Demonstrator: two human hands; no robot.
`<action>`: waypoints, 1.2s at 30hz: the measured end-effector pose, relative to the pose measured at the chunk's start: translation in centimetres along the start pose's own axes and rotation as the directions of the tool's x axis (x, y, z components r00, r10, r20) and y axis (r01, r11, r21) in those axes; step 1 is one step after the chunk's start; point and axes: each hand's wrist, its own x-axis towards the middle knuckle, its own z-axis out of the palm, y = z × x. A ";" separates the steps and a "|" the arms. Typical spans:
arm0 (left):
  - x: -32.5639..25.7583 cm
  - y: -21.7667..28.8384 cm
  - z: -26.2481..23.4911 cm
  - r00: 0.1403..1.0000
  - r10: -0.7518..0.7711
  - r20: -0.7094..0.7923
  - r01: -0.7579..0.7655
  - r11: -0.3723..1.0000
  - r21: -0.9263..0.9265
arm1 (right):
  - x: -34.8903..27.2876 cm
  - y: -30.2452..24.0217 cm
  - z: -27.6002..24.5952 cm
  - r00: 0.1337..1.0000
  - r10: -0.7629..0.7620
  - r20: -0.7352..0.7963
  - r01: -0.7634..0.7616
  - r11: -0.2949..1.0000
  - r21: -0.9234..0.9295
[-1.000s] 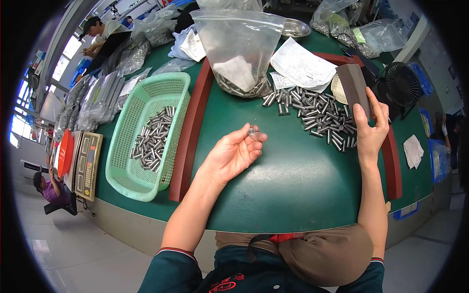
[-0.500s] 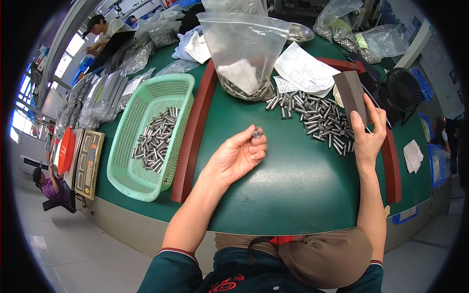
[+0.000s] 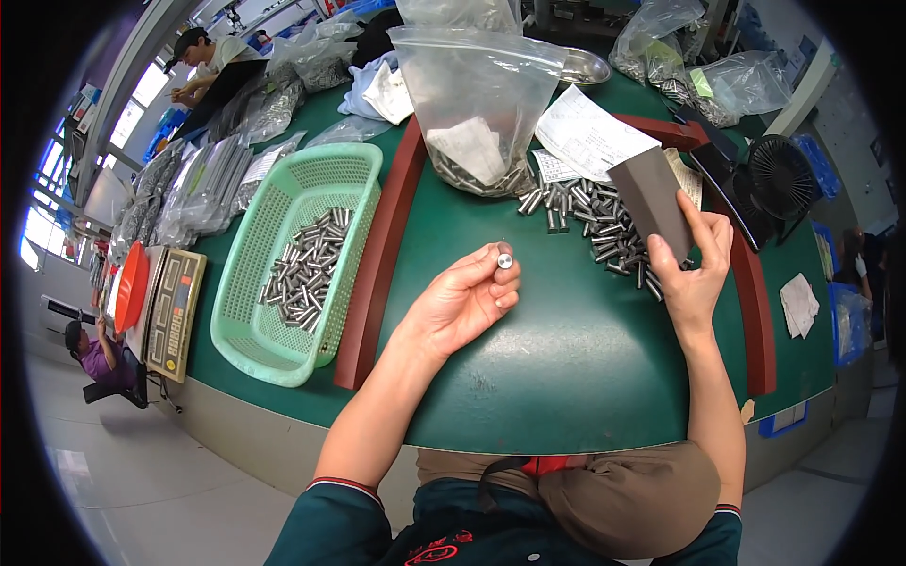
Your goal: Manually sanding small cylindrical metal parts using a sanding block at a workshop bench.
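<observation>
Pinched between the thumb and fingers of my left hand [image 3: 469, 294] is a short metal pin [image 3: 505, 261], its round end face turned up. My right hand [image 3: 696, 269] grips a dark brown rectangular block [image 3: 655, 200], tilted over the table. Beneath and behind this block lies a heap of loose metal pins [image 3: 604, 226], partly hidden by it. Left of my left hand stands a light green plastic basket [image 3: 225, 325] with many similar pins [image 3: 307, 274] inside.
Dark red bars [image 3: 379, 274] border the green tabletop [image 3: 557, 377]. A clear bag of pins [image 3: 477, 104] stands at the back beside paper sheets [image 3: 590, 132]. A black fan [image 3: 781, 179] is at right, a scale [image 3: 177, 316] at far left. Another person [image 3: 208, 61] sits back left.
My right hand has brought the block left and slightly toward me, over the pin heap. The pin in my left hand has tilted so its end face shows brighter.
</observation>
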 end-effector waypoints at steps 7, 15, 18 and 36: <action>0.4 -0.7 4.3 0.915 0.059 -0.400 0.005 0.987 0.158 | -1.3 -5.6 0.1 0.862 -0.451 0.233 0.433 0.893 0.125; 0.6 -1.1 0.4 0.985 0.097 -0.141 -0.067 0.977 0.201 | -1.4 -5.6 0.2 0.909 -0.359 0.210 0.329 0.930 0.165; 1.0 -1.3 -0.2 0.996 0.088 0.002 -0.087 0.983 0.159 | -1.6 -5.5 0.9 0.920 -0.317 0.232 0.279 0.943 0.183; 0.7 -1.3 0.4 1.000 0.026 0.013 -0.026 1.000 -0.004 | -1.0 -4.0 0.9 0.975 -0.180 0.132 0.171 0.982 0.079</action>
